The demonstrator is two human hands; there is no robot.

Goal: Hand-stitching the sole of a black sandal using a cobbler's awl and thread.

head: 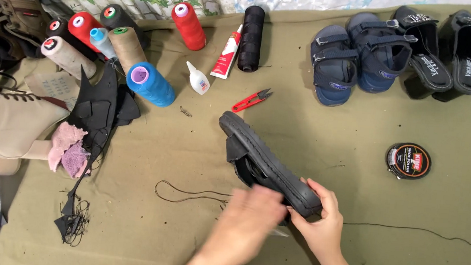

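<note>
Black sandal (267,161) sits tilted on edge, mid cloth (359,162), heel end toward the person. Right hand (322,218) pinches the heel rim, fingers wrapped narrow. Left hand (250,223) is blurred over the strap side; grip can't tell. Looks light, sole prob. stiff rubber w/ some flex, straps soft. Best hold: sole edge, not the straps. Thread (189,194) trails beside it.

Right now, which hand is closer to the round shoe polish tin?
Right. The right hand grips the black sandal below-left of the tin; the left hand is farther left.
</note>
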